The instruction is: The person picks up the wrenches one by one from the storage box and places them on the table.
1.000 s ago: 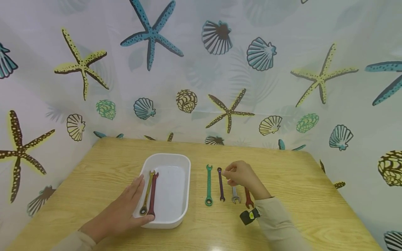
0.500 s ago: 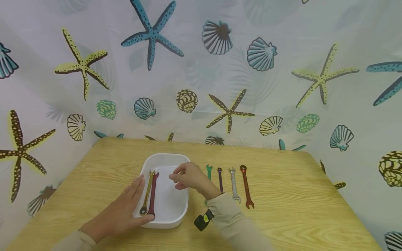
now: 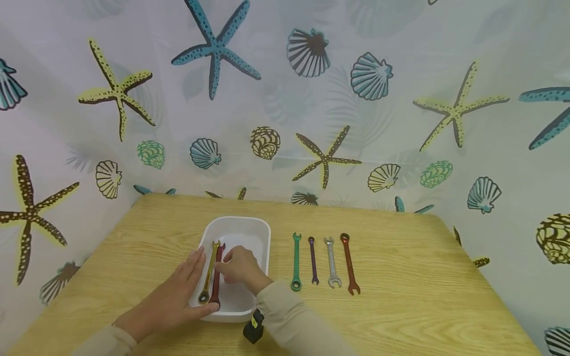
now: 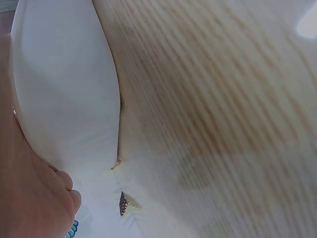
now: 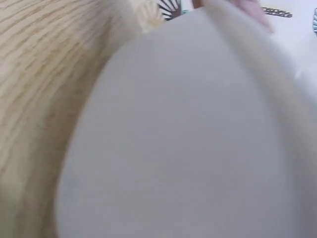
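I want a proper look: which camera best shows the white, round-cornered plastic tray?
The head view: from above, it shows most of the tray, rim and inside. Both wrist views show mainly its outer side, cropped and close up.

Curtained-off tabletop booth, indoors by the look; can't tell what kind of room. Starfish-and-seashell printed curtain runs behind far edge of wood-grain table, round both far corners, along left and right edges. Combination wrenches right of table's middle lean workshop; curtain leans home.
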`<state>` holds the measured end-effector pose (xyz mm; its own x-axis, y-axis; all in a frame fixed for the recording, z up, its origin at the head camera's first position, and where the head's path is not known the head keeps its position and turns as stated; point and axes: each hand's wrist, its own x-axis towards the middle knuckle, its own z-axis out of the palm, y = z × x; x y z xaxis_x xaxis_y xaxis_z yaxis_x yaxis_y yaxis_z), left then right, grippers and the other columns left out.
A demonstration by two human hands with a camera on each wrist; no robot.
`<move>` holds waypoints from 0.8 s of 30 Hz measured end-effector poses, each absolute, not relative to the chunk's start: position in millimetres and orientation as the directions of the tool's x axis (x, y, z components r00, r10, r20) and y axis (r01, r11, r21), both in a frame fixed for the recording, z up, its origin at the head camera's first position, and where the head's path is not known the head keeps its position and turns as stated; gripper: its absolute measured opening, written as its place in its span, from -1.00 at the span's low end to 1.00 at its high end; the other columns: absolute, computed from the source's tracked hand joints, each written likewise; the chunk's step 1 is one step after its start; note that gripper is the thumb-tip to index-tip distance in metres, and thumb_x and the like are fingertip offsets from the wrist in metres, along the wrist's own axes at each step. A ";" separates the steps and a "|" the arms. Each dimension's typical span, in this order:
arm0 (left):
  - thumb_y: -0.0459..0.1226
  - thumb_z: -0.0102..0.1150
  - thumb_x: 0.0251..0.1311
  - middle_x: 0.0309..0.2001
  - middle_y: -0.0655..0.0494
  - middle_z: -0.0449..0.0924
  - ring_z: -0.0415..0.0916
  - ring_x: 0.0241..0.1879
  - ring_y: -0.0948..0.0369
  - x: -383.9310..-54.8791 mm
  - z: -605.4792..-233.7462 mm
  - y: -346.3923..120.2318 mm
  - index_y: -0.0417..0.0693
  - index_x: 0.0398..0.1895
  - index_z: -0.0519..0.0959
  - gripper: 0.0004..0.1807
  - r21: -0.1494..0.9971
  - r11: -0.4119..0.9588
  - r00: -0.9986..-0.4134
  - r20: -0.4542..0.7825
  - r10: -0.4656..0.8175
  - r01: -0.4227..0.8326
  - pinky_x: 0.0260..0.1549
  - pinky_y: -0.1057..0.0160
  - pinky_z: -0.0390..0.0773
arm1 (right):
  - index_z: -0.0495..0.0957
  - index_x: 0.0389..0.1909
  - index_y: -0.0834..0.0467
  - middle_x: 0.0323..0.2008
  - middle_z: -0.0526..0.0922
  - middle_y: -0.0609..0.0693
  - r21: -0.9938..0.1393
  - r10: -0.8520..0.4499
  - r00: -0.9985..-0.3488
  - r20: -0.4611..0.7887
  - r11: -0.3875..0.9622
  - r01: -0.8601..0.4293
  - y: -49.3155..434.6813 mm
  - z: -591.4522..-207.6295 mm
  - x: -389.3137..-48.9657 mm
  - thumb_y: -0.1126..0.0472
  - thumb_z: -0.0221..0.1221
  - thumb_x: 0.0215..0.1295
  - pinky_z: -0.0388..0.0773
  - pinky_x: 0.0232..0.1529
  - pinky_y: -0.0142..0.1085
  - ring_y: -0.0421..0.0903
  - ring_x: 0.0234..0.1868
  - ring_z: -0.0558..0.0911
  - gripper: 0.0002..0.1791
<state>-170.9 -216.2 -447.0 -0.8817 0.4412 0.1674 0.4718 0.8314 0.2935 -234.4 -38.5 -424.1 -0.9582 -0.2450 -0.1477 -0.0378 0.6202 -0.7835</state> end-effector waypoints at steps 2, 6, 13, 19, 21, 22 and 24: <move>0.38 0.01 0.09 0.52 -0.15 -0.19 -0.10 0.45 -0.19 -170.4 -446.3 -215.4 -0.26 0.50 -0.07 0.17 0.296 0.830 -0.881 0.162 0.443 0.472 0.23 -0.25 0.21 | 0.55 -0.36 0.26 -0.70 0.58 -0.01 -0.764 -0.235 -0.961 -0.149 0.644 -0.039 -40.6 -429.9 -233.3 0.08 0.30 0.15 0.45 -0.55 -0.38 -0.17 -0.64 0.58 -0.70; 0.37 0.03 0.09 0.52 -0.15 -0.19 -0.10 0.45 -0.17 -168.8 -443.4 -214.3 -0.22 0.51 -0.10 0.16 0.311 0.832 -0.888 0.147 0.436 0.460 0.24 -0.24 0.21 | 0.53 -0.49 0.23 -0.72 0.53 -0.05 -0.734 -0.226 -0.966 -0.126 0.677 -0.062 -43.5 -437.8 -230.7 0.08 0.32 0.13 0.40 -0.61 -0.40 -0.18 -0.66 0.51 -0.71; 0.35 0.05 0.10 0.51 -0.19 -0.19 -0.11 0.45 -0.18 -167.1 -442.7 -213.6 -0.22 0.51 -0.12 0.16 0.316 0.827 -0.885 0.153 0.440 0.465 0.25 -0.23 0.19 | 0.44 -0.67 0.16 -0.73 0.41 -0.11 -0.637 -0.249 -0.968 -0.041 0.752 -0.167 -48.7 -446.0 -226.8 0.09 0.36 0.06 0.28 -0.69 -0.41 -0.21 -0.69 0.37 -0.65; 0.33 0.08 0.09 0.51 -0.19 -0.17 -0.08 0.44 -0.19 -167.0 -443.3 -213.4 -0.21 0.51 -0.12 0.16 0.307 0.830 -0.885 0.167 0.435 0.466 0.24 -0.23 0.22 | 0.33 -0.74 0.12 -0.80 0.29 -0.14 -0.597 -0.272 -0.962 0.024 0.768 -0.232 -49.9 -444.9 -224.1 0.12 0.38 0.01 0.17 -0.76 -0.42 -0.25 -0.75 0.26 -0.58; 0.34 0.07 0.09 0.51 -0.18 -0.18 -0.09 0.44 -0.19 -167.2 -443.7 -213.5 -0.21 0.52 -0.13 0.16 0.307 0.830 -0.885 0.167 0.434 0.465 0.24 -0.23 0.22 | 0.34 -0.73 0.12 -0.80 0.30 -0.14 -0.590 -0.272 -0.962 0.023 0.773 -0.233 -49.6 -444.6 -224.2 0.15 0.38 -0.01 0.18 -0.77 -0.43 -0.25 -0.76 0.27 -0.62; 0.34 0.07 0.09 0.51 -0.17 -0.18 -0.09 0.44 -0.18 -167.3 -443.9 -213.5 -0.21 0.52 -0.12 0.16 0.308 0.829 -0.885 0.170 0.434 0.466 0.24 -0.23 0.22 | 0.35 -0.74 0.12 -0.80 0.32 -0.14 -0.587 -0.269 -0.963 0.019 0.776 -0.229 -49.6 -445.0 -224.6 0.17 0.37 -0.03 0.19 -0.77 -0.43 -0.25 -0.76 0.28 -0.64; 0.34 0.08 0.09 0.51 -0.17 -0.18 -0.10 0.44 -0.18 -167.5 -444.2 -213.6 -0.22 0.51 -0.12 0.17 0.309 0.826 -0.881 0.175 0.439 0.473 0.24 -0.22 0.21 | 0.37 -0.72 0.13 -0.79 0.34 -0.13 -0.583 -0.260 -0.966 0.004 0.784 -0.213 -49.5 -445.5 -225.0 0.20 0.36 -0.07 0.22 -0.76 -0.43 -0.24 -0.76 0.31 -0.67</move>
